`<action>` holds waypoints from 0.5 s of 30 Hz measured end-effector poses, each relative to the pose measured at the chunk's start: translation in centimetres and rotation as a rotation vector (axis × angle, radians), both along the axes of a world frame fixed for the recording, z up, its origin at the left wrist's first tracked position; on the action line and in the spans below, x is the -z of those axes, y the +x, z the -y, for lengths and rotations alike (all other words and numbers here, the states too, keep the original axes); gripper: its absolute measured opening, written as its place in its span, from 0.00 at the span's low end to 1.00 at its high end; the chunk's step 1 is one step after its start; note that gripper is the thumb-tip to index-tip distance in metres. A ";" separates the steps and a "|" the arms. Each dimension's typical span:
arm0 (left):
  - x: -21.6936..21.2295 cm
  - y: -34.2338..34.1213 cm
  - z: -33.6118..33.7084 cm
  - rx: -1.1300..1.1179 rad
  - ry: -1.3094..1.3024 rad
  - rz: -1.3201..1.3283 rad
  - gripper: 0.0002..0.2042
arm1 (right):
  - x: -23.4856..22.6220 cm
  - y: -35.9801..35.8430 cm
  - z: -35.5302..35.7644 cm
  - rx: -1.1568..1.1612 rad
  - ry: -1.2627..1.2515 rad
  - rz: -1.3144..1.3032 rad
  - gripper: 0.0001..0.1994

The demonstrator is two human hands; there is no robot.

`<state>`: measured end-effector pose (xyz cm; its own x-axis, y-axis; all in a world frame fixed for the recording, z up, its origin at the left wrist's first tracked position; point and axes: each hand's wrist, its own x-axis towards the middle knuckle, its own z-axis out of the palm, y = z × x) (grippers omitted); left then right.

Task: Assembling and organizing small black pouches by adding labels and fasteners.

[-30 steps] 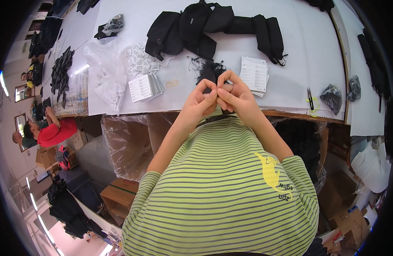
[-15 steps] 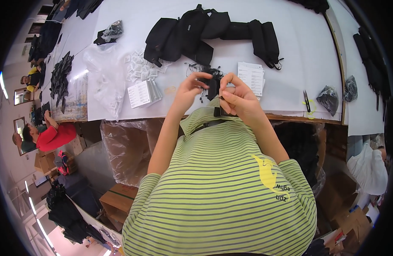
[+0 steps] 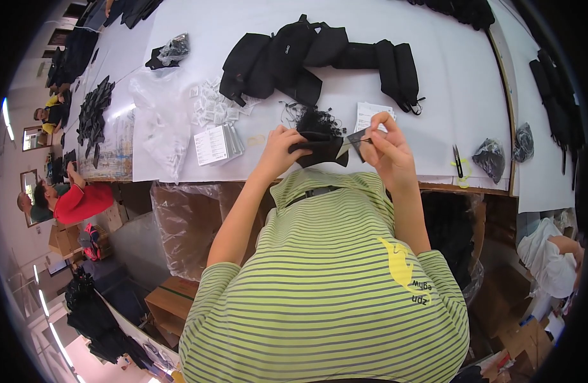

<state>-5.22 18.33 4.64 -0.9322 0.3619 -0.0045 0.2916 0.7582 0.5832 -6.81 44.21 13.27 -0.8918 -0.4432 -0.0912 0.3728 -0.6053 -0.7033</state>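
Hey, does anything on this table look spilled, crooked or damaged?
Nothing looks clearly damaged. The untidiest spot is the tangle of black cords just beyond the black fabric piece in the left hand, with loose ends straying out. The small white packets also lie jumbled, unlike the neat card stack beside them.

Folded black fabric piece (image 3: 318, 152) in left hand (image 3: 282, 148), dark pale-edged flap (image 3: 356, 138) at right hand (image 3: 392, 152)

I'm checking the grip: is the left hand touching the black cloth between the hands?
Touching: the head view shows the left hand, fingers curled over the black cloth.
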 end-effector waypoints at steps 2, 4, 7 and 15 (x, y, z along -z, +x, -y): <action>-0.1 0.9 0.5 -0.081 0.135 -0.071 0.11 | 0.0 -0.3 -1.1 0.022 -0.022 -0.006 0.05; -1.5 1.7 0.1 -0.117 0.182 -0.019 0.10 | -0.1 -0.4 -2.1 0.095 -0.077 -0.041 0.05; -4.0 2.6 -1.1 -0.172 0.318 0.157 0.10 | -0.2 -0.8 -3.3 0.096 -0.119 -0.076 0.05; -2.8 2.9 -1.3 -0.244 0.450 0.263 0.10 | -0.7 -0.7 -3.5 0.101 -0.148 -0.091 0.06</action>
